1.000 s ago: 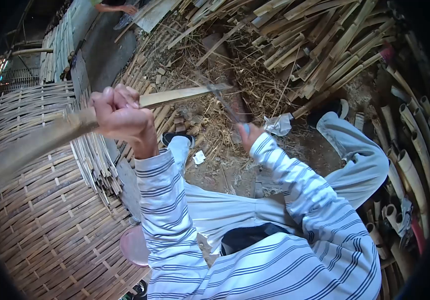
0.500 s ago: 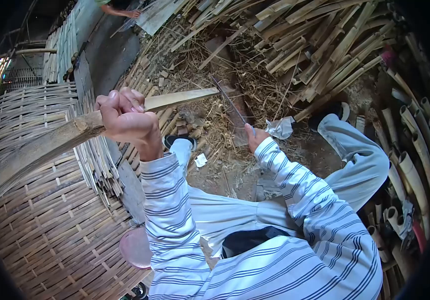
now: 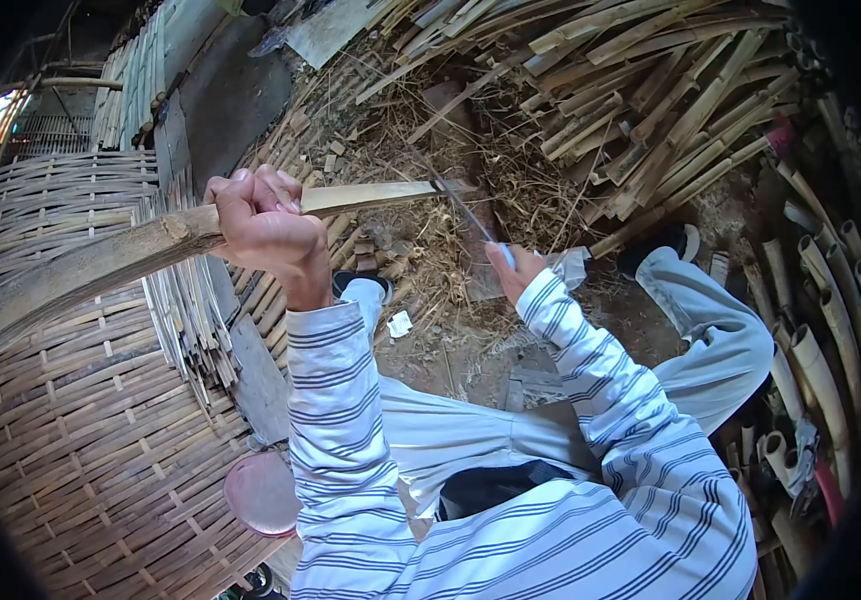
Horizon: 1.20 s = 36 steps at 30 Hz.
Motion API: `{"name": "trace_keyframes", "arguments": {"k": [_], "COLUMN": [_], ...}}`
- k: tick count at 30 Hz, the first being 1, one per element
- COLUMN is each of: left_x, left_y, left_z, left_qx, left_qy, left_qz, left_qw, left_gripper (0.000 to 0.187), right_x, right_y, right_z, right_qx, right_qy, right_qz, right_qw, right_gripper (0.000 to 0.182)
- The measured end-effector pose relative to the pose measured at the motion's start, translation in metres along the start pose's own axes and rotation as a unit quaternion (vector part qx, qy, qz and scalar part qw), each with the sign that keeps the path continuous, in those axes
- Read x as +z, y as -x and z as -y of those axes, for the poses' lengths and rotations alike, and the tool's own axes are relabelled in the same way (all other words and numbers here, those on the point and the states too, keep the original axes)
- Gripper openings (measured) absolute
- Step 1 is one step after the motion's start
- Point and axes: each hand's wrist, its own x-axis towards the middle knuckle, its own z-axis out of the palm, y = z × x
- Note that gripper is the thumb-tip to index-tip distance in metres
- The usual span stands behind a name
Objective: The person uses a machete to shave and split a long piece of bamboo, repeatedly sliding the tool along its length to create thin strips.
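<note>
My left hand (image 3: 268,222) is closed around a long split bamboo strip (image 3: 80,265), which runs from the left edge to a narrow tip near the middle. Several fingers wrap over the strip from above. My right hand (image 3: 520,270) grips a knife (image 3: 469,215) by its pale handle, most of which the fingers hide. The knife's thin blade points away and to the left, crossing the bamboo strip close to its far tip. Whether the edge is cutting into the strip cannot be seen. Loose shavings (image 3: 530,205) lie on the ground beneath.
A heap of split bamboo (image 3: 640,110) fills the upper right, and bamboo tubes (image 3: 820,370) stand along the right side. Woven bamboo matting (image 3: 80,440) covers the left, beside a bundle of thin strips (image 3: 185,320). A round pinkish seat-like disc (image 3: 262,494) is below my left forearm.
The view has shifted slightly. My left hand and the bamboo strip appear a little farther right, and the knife still crosses near the tip. Another person's arm at the top has left the view.
</note>
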Motion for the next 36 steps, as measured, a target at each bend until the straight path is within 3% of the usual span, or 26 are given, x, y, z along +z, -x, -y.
{"name": "trace_keyframes", "arguments": {"k": [1,4,5,8,9,10,12,14,15,18,21,24,25,28,32,36], "left_x": [-0.003,-0.005,-0.005,-0.002,0.000,0.001,0.001,-0.001,-0.001,0.005,0.001,0.006,0.008,0.020,0.030,0.035], "left_y": [0.001,-0.001,-0.002,-0.002,-0.002,0.000,0.007,0.010,0.010,0.011,0.010,0.007,0.006,0.010,0.005,-0.009], "left_z": [0.001,0.003,0.002,0.003,0.002,0.001,0.000,0.002,0.006,0.000,-0.001,-0.004,-0.003,-0.004,-0.005,-0.012], "left_qx": [-0.003,0.005,0.004,0.005,0.004,0.005,0.005,0.007,0.037,0.007,0.000,0.000,-0.007,0.003,0.017,-0.001], "left_qy": [0.000,-0.002,-0.008,-0.008,-0.001,0.009,0.021,0.028,0.011,-0.001,-0.010,0.000,0.011,-0.009,-0.014,0.004], "left_qz": [0.001,-0.012,-0.015,-0.003,0.009,0.018,0.021,0.015,0.015,0.025,0.016,0.027,0.038,0.062,0.084,0.106], "left_qw": [1.000,1.000,1.000,1.000,1.000,1.000,1.000,0.999,0.999,1.000,1.000,1.000,0.999,0.998,0.996,0.994], "left_gripper": [0.028,0.028,0.027,0.027,0.027,0.027,0.027,0.027,0.029,0.030,0.030,0.030,0.030,0.030,0.030,0.029], "right_x": [-0.009,-0.036,-0.033,-0.005,0.010,0.023,0.019,0.014,0.010,0.006,-0.004,0.007,0.011,0.011,-0.003,-0.008], "right_y": [0.006,0.035,0.035,0.044,0.042,0.025,-0.005,-0.005,0.005,0.012,0.008,-0.003,-0.001,-0.005,-0.014,-0.015], "right_z": [0.013,0.058,0.055,0.015,-0.015,-0.034,-0.058,-0.083,-0.065,-0.043,-0.033,-0.043,-0.048,-0.060,-0.056,-0.048], "right_qx": [-0.040,-0.137,-0.171,-0.224,-0.191,0.002,0.095,0.077,0.026,-0.077,0.002,0.013,-0.004,0.043,0.044,0.012], "right_qy": [0.025,-0.086,-0.110,-0.143,-0.059,0.045,0.123,0.071,0.037,-0.143,-0.206,-0.160,-0.071,-0.048,-0.119,-0.092], "right_qz": [-0.016,-0.089,-0.107,-0.153,-0.142,-0.030,-0.036,-0.049,-0.081,-0.052,0.068,-0.009,-0.084,-0.143,-0.164,-0.193], "right_qw": [0.999,0.983,0.973,0.952,0.969,0.999,0.987,0.993,0.996,0.985,0.976,0.987,0.994,0.988,0.978,0.977], "right_gripper": [0.053,0.045,0.038,0.041,0.044,0.050,0.053,0.057,0.055,0.044,0.043,0.046,0.050,0.053,0.047,0.044]}}
